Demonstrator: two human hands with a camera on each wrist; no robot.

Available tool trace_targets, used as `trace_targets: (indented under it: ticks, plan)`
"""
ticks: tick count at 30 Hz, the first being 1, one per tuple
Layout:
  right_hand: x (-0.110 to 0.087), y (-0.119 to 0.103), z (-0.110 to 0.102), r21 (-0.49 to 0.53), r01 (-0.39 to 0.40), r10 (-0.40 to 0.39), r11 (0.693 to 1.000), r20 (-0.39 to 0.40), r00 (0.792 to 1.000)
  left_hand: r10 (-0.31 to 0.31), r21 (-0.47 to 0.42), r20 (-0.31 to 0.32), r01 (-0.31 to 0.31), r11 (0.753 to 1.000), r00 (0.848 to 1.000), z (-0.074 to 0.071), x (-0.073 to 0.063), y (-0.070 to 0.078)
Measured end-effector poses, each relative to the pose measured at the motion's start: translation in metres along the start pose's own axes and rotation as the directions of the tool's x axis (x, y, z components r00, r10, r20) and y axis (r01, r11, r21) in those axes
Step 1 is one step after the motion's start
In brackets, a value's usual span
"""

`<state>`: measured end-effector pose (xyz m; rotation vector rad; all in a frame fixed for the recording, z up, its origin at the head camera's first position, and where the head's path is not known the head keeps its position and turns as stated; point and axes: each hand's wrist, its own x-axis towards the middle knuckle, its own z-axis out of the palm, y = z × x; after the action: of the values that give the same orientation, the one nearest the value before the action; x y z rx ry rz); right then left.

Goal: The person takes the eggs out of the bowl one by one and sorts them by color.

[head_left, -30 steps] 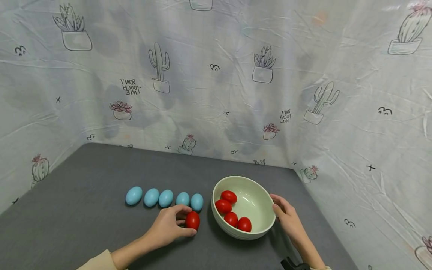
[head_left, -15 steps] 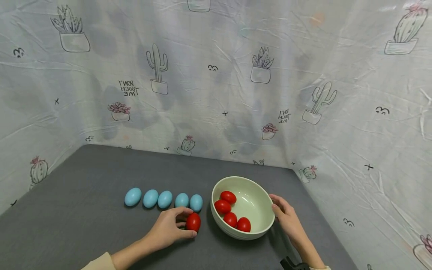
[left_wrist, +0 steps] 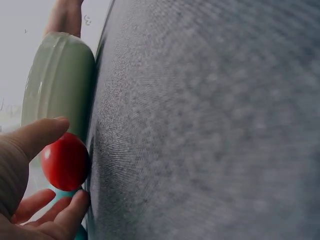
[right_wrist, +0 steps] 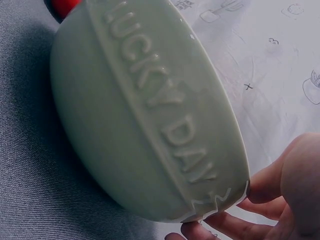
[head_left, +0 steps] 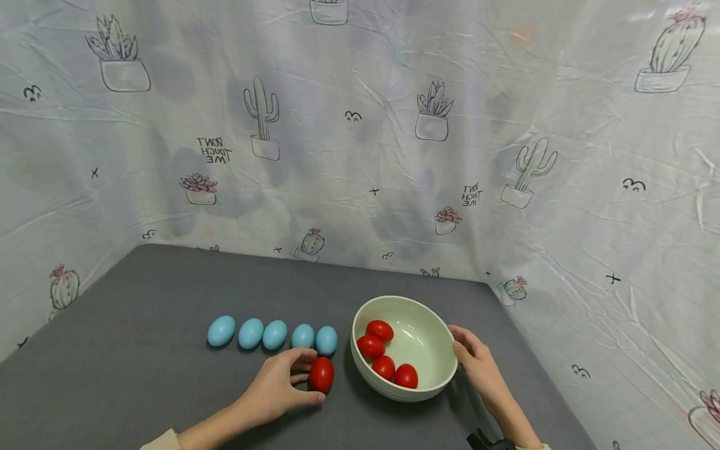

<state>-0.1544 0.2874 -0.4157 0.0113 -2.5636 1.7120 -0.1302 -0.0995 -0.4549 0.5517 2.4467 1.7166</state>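
Beside the bowl, a red egg (head_left: 321, 375) stands on the dark tabletop. My left hand (head_left: 281, 382) is spread around it, thumb on the near side and fingers on the far side. In the left wrist view the thumb lies just off the egg (left_wrist: 65, 162), with fingertips right at its other side. Several more red eggs (head_left: 380, 330) lie inside a pale green bowl (head_left: 368, 375). My right hand (head_left: 478, 359) holds the bowl's right side, thumb at the rim. Raised letters reading LUCKY DAY run along the bowl (right_wrist: 165, 105) in the right wrist view.
Several light blue eggs (head_left: 250, 334) stand in a row behind my left hand, left of the bowl. White cloth (head_left: 337, 125) printed with potted cacti hangs behind and beside the grey table (head_left: 169, 387).
My left thumb has moved away from the red egg, widening the grasp, and the egg now stands on the table. The right hand and bowl hold their place; the view has shifted slightly.
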Motion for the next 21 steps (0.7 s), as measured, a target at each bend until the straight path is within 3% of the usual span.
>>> trace_targets:
  ticks: [4, 8, 13, 17, 19, 21]
  plan:
    - [0.002, -0.001, 0.000, -0.005, 0.005, -0.004, 1.000, 0.001, 1.000, 0.095, 0.125, -0.065, -0.087, 0.988, 0.993, 0.001, -0.004, 0.010]
    - [0.002, 0.000, 0.000, -0.021, -0.018, 0.018, 1.000, -0.005, 1.000, 0.249, 0.208, -0.102, -0.224, 0.952, 0.963, 0.005, -0.006, 0.030]
    - [-0.001, 0.002, 0.001, -0.035, -0.026, 0.026, 0.999, -0.016, 1.000, 0.408, 0.199, -0.046, -0.391, 0.898, 0.912, 0.015, 0.002, 0.056]
    - [-0.002, 0.002, 0.001, -0.030, -0.015, 0.014, 0.999, -0.017, 1.000, 0.483, 0.165, -0.014, -0.475, 0.865, 0.875, 0.026, 0.015, 0.071]
    - [-0.001, 0.002, 0.001, -0.028, -0.011, 0.010, 1.000, -0.016, 1.000, 0.492, 0.131, 0.006, -0.489, 0.863, 0.871, 0.030, 0.022, 0.077]
    - [0.000, 0.002, 0.001, -0.027, -0.007, 0.007, 1.000, -0.013, 1.000, 0.472, 0.101, 0.034, -0.472, 0.876, 0.881, 0.035, 0.030, 0.083]
